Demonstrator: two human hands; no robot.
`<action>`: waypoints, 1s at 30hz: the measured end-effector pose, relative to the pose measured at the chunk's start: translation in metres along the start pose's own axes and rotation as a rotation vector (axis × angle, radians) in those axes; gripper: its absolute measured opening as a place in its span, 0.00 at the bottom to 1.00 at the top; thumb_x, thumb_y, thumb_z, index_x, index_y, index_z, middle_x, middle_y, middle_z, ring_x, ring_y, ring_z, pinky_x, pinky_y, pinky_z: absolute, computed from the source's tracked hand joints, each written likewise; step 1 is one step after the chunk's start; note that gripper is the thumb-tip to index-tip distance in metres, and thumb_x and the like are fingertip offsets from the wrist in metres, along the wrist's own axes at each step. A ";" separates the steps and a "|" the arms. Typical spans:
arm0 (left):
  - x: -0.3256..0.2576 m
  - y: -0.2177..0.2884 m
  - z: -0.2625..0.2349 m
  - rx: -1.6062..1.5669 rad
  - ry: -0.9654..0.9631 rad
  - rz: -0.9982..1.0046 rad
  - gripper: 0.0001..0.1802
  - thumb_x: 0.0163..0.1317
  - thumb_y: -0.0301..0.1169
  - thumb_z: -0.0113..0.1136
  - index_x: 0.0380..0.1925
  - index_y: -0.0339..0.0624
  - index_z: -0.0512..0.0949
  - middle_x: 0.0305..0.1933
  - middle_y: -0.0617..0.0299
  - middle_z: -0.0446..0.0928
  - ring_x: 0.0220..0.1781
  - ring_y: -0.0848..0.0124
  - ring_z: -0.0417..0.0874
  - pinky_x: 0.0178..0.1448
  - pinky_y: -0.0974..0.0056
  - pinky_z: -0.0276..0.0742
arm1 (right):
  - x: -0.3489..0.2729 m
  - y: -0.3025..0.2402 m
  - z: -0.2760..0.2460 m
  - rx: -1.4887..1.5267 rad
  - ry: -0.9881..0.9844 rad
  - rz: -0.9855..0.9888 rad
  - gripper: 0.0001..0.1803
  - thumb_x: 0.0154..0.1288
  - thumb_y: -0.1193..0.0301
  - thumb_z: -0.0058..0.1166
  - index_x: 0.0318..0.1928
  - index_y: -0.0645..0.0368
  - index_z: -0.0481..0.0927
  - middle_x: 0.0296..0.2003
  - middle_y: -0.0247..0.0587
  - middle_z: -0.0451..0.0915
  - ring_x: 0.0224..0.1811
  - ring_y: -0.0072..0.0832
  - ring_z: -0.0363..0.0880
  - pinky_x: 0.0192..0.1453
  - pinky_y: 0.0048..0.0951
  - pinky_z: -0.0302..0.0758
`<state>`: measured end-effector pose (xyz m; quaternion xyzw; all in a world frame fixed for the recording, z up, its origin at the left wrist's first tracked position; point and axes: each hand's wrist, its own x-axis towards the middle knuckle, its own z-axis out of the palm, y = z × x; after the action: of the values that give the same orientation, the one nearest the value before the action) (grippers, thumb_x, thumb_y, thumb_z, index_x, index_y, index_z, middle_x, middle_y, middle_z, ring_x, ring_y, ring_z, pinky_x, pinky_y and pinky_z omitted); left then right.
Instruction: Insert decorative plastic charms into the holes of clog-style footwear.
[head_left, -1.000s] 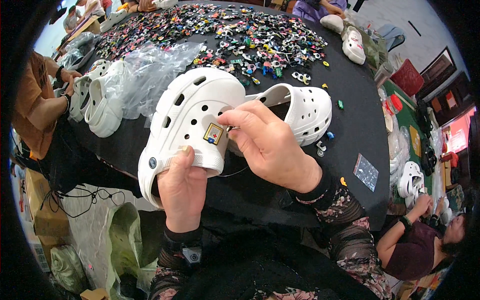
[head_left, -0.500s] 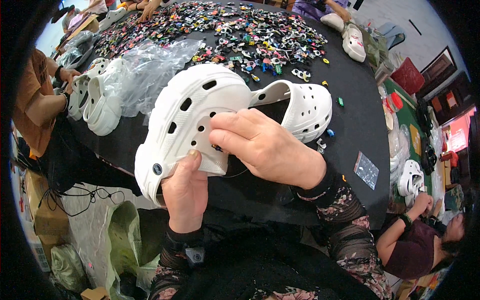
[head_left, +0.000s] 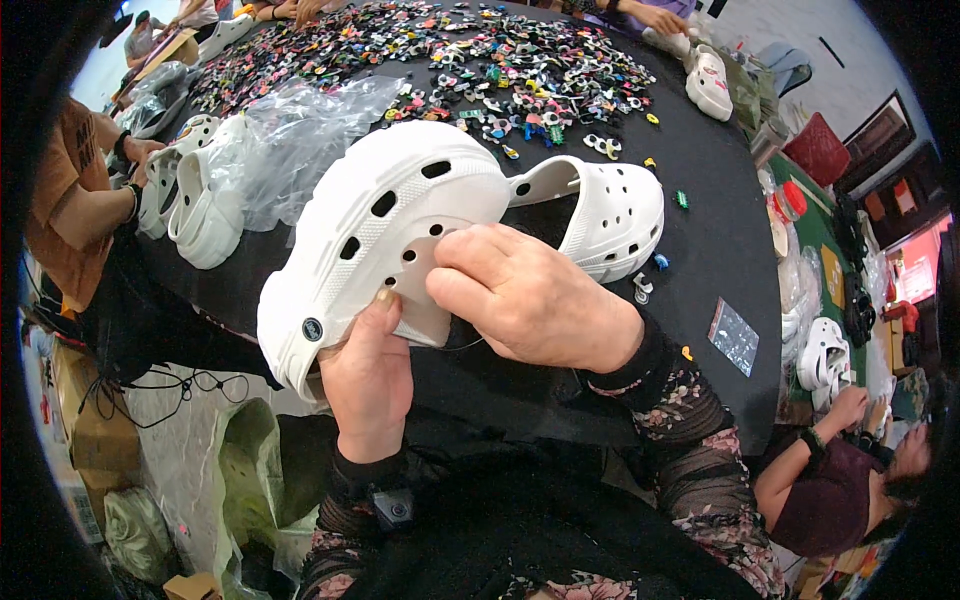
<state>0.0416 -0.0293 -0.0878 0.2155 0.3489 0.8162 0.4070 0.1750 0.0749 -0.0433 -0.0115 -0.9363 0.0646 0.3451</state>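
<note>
A white clog (head_left: 340,210) with vent holes and a dark round rivet is held up, tilted on its side, in front of me. My left hand (head_left: 370,385) grips it near the heel, thumb on the upper beside the holes. Against the holed upper, my right hand (head_left: 530,295) has its fingers pinched together; anything between them is hidden. Behind that hand a second white clog (head_left: 620,215) rests on the black table (head_left: 700,270). Close to this clog lie a small blue charm (head_left: 661,261) and a white one (head_left: 641,290).
Many colourful shoe charms (head_left: 540,75) are heaped across the far table. Clear plastic bags (head_left: 300,140) and another pair of white clogs (head_left: 205,215) sit at the left, by a co-worker's hands. A small clear packet (head_left: 732,337) lies at the right. Other people work around the table.
The held clog has tilted slightly, its heel end shifting a little left. My right hand has moved slightly right, still pinched at the upper.
</note>
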 end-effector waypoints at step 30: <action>0.047 0.038 -0.012 -0.213 0.049 -0.205 0.24 0.62 0.22 0.50 0.59 0.30 0.61 0.58 0.48 0.69 0.57 0.57 0.74 0.59 0.53 0.74 | -0.015 -0.006 -0.023 0.401 -0.617 0.225 0.10 0.49 0.81 0.55 0.33 0.63 0.69 0.33 0.45 0.70 0.37 0.44 0.73 0.41 0.38 0.71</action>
<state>-0.0123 -0.0114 -0.0642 0.1143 0.2904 0.8077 0.5003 0.2012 0.0702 -0.0350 -0.0265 -0.9578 0.2843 0.0335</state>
